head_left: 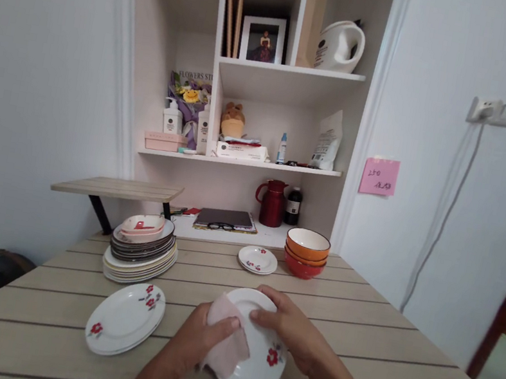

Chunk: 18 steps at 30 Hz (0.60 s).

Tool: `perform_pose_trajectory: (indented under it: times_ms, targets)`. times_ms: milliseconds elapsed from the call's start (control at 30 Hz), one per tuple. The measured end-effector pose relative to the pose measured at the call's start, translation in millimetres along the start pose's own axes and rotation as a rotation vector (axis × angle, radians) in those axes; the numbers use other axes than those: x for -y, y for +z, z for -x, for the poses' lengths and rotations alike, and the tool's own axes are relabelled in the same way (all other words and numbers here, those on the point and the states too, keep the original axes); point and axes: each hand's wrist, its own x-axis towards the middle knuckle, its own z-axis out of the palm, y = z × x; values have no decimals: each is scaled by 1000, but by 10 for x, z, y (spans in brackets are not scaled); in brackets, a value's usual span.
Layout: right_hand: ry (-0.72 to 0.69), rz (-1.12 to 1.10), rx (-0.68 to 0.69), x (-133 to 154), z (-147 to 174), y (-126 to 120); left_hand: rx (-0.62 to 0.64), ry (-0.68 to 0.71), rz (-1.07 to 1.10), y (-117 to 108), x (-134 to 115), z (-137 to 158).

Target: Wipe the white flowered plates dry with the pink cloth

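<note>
Tabletop (354, 338): pale and slatted, it carries our plates and bowls.
Shelf unit (293, 72): open white compartments behind; we see a white handled container (329, 49) in one, a framed picture (263, 40) in another, and a closed red jug (273, 205) at the bottom, its contents hidden.
Plate stack (141, 251): far left; light plates below, dark-rimmed ones above, and pinkish bowls (141, 236) nested on top. We cannot tell whether the red inside the upper bowl is print or an object.
Bowl stack (305, 251): far right, orange over red, nested; the top bowl shows us its white inside.
Left-hand plates (122, 320): a flowered pair, one on the other, near us.
Held plate (260, 347): white with red flowers, between our hands, tilted towards us.
Small plates (257, 257): stacked just beside the bowls.
Our right hand (290, 327): pinching the plate's upper right rim.
Our left hand (197, 336): pinching cloth at the plate's left rim.
Pink cloth (227, 351): lying against the plate's face.
</note>
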Motion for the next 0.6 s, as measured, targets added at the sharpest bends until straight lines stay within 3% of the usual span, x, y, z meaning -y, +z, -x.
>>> perform_pose_trajectory:
  times_ms: [267, 600]
  targets:
    - [8, 30, 44, -10, 29, -1, 75, 5, -20, -28, 54, -7]
    - [-151, -159, -150, -265, -176, 190, -104, -17, 85, -25, 107, -144]
